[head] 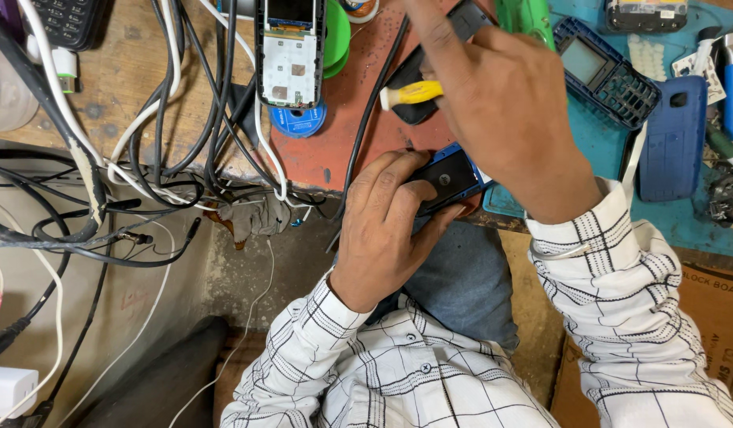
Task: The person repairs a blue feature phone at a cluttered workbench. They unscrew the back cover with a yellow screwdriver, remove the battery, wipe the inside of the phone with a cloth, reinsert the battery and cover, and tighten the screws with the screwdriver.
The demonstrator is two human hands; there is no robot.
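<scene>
While the left hand (390, 230) grips the blue phone body (454, 176) at bench (137, 79) edge, right hand (501, 103) holds a yellow-handled screwdriver (412, 93); prob. mid-unscrewing, next needs tip seated w/ steady pressure.

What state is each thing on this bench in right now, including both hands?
left hand: closed around the blue phone
blue phone: held, back facing up
right hand: gripping the yellow-handled screwdriver
yellow-handled screwdriver: held over the phone
phone with bare circuit board: opened, lying flat
blue keypad frame: detached, lying flat
</scene>
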